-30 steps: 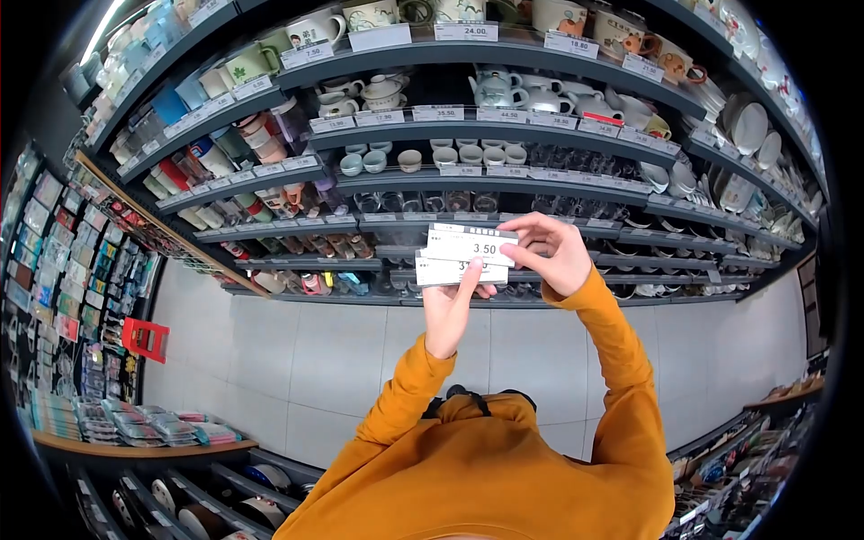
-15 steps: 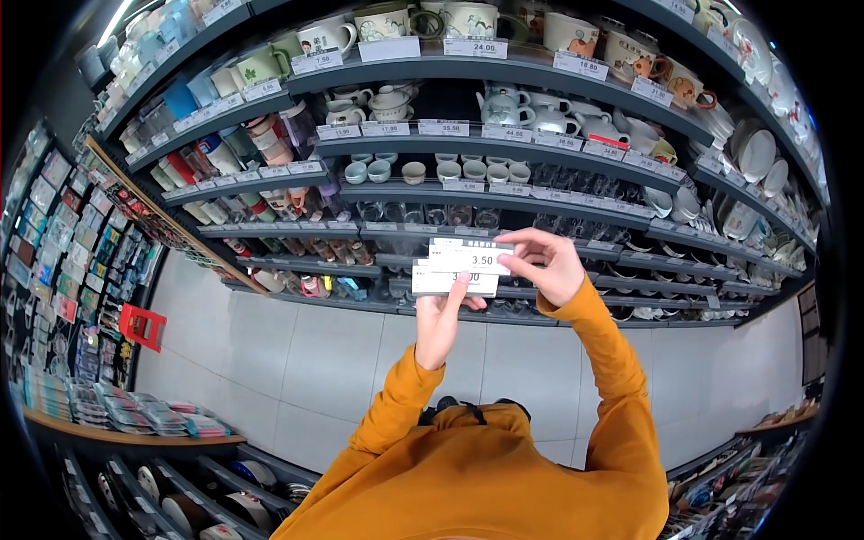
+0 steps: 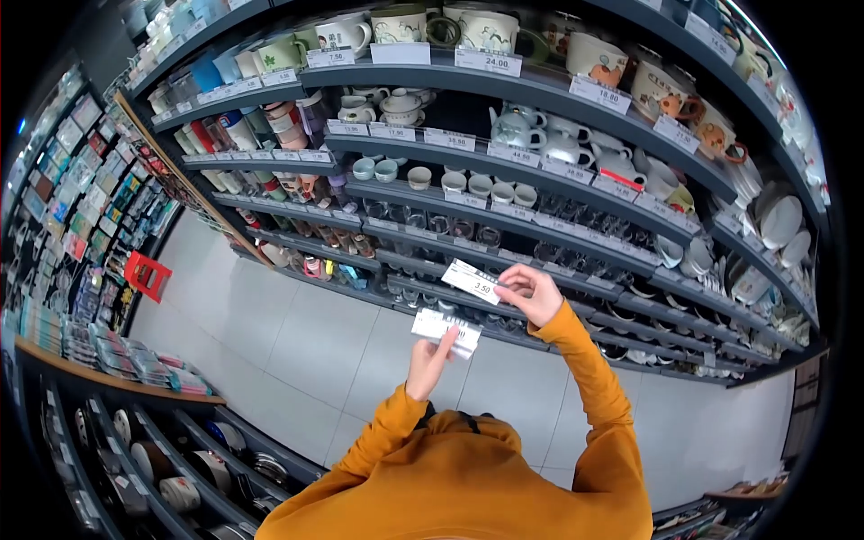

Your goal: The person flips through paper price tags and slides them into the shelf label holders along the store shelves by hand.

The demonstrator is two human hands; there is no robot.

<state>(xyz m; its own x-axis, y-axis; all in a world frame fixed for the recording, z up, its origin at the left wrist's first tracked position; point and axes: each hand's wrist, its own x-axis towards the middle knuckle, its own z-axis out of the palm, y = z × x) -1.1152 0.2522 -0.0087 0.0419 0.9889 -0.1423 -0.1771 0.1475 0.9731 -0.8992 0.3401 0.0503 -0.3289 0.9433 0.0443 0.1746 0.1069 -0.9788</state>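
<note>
My right hand [image 3: 533, 295] pinches the right end of a white price tag [image 3: 471, 282] that reads 3.50, tilted down to the right in front of the lower shelves. Lower and to the left, my left hand [image 3: 428, 364] grips a small stack of price tags [image 3: 436, 329], its thumb lying across the front one and covering part of the number. The single tag and the stack are apart. Behind them, glasses [image 3: 438, 223] and small white cups [image 3: 480, 186] stand on the shelves.
Shelves of mugs [image 3: 486, 30], teapots [image 3: 517, 127] and plates [image 3: 781, 221] rise ahead. Packaged goods hang on a rack [image 3: 85, 193] at the left, near a red stool [image 3: 147, 275]. Pans [image 3: 151, 459] fill the lower left shelves above the tiled floor [image 3: 297, 337].
My right hand has drawn the 3.50 tag up and away from the stack, while my left hand moved lower with the others. The view has tilted, and the shelves now slope down to the right.
</note>
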